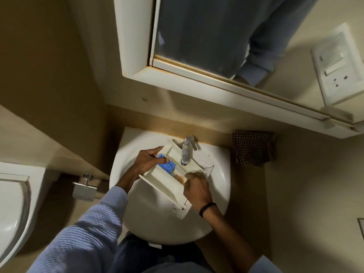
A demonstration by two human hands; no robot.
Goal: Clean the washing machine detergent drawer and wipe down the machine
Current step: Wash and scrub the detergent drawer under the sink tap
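The cream detergent drawer (167,183) lies slanted over the white sink (216,184), under the chrome tap (186,152). A blue insert (167,166) sits in its left compartment. My left hand (147,162) grips the drawer's left side, thumb on the blue insert. My right hand (197,189) is inside the right compartment with its fingers curled; it is blurred and what it holds is hidden. The washing machine is out of view.
A checked cloth (253,147) hangs on the wall right of the sink. A mirror cabinet (197,75) overhangs the tap. A toilet (11,203) stands at the left, with a metal paper holder (84,187) beside it. A switch plate (340,64) is at upper right.
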